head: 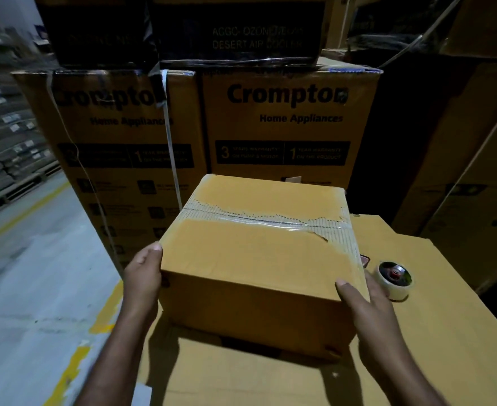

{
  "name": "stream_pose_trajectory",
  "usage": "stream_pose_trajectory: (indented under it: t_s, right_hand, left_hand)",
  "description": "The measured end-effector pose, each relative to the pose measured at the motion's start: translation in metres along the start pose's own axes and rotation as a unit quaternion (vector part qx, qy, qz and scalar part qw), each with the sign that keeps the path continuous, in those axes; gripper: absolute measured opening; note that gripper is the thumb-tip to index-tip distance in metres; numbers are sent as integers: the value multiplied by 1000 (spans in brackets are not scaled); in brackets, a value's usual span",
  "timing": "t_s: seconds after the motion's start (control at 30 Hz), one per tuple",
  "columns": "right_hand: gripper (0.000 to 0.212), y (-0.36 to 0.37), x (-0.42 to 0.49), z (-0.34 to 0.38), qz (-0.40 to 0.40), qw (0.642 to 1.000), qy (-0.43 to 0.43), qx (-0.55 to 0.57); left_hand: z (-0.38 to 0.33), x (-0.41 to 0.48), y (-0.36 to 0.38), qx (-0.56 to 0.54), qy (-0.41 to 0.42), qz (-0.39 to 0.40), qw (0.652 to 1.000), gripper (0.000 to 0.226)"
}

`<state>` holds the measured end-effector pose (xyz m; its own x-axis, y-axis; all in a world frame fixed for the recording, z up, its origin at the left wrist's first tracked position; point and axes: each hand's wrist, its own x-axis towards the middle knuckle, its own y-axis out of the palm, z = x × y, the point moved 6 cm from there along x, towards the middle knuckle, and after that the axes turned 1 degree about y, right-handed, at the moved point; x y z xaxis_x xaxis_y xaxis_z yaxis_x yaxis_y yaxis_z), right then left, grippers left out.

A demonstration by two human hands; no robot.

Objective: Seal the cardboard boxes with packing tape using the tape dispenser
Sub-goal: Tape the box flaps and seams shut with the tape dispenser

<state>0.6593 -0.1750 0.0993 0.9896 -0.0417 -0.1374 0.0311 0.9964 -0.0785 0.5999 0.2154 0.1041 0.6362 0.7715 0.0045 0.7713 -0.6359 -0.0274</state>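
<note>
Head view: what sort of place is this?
Probably a warehouse: stacked Crompton appliance cartons, shelving packed with stock at the left, and yellow floor lines along a concrete aisle.

Plain brown cardboard box (256, 259), flaps closed, sitting upright over the cardboard surface (446, 288). Can't tell if it's resting flat. Clear packing tape (264, 219) runs across the top seam, pretty wrinkled, with a ragged torn edge, and folds down the right side. The tape roll (393, 279) lies flat just right of the box, not touching it.
</note>
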Motion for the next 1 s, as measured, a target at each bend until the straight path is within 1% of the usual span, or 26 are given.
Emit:
stream_pose_trajectory:
  t_s: [0.03,0.1,0.2,0.3,0.37,0.47,0.57,0.63,0.7,0.77,0.8,0.83,0.87,0.93,0.97,1.0]
  right_hand:
    - [61,-3,1,-3,3,1000,-3,5]
    - [55,-7,1,9,15,999,-18,40]
    - [21,-3,-15,49,59,994,-71,60]
    - [26,-20,-22,83,55,988,-122,82]
    - [28,-44,-27,105,41,983,-146,99]
    - [20,-93,-38,126,-1,978,-175,112]
    - [23,-152,-59,131,-51,974,-190,111]
    - [22,-193,-76,128,-92,971,-193,104]
    - [18,-235,-90,121,-151,965,-196,86]
    - [38,-276,-104,112,-210,955,-195,81]
    - [44,-296,-111,107,-236,949,-192,80]
    - [43,-315,-118,103,-261,944,-188,77]
    - [37,-332,-126,99,-281,939,-184,73]
    - [16,-367,-140,88,-320,929,-172,73]
    - [12,-383,-147,82,-338,924,-164,73]
    - [12,-397,-154,76,-354,920,-154,71]
  left_hand:
    - [-4,-1,-3,-2,-2,-9,1000,31]
    - [-19,-2,-12,-2,10,-25,1000,30]
    - [-51,-10,-29,-24,54,-52,997,31]
    - [-90,-26,-25,-42,106,-52,992,31]
    - [-110,-42,-6,-41,138,-23,989,35]
    - [-124,-65,36,-70,152,21,986,34]
    - [-126,-93,92,-122,124,53,983,28]
    - [-123,-117,128,-143,103,77,981,25]
    - [-119,-144,162,-149,92,118,977,29]
    - [-117,-174,194,-147,91,157,972,33]
    - [-116,-189,211,-146,92,175,969,33]
    - [-117,-203,227,-143,95,191,966,31]
    - [-117,-218,243,-138,100,207,963,30]
    - [-118,-244,275,-126,112,234,958,31]
    - [-117,-255,290,-120,117,246,955,31]
    - [-115,-266,306,-109,122,262,951,29]
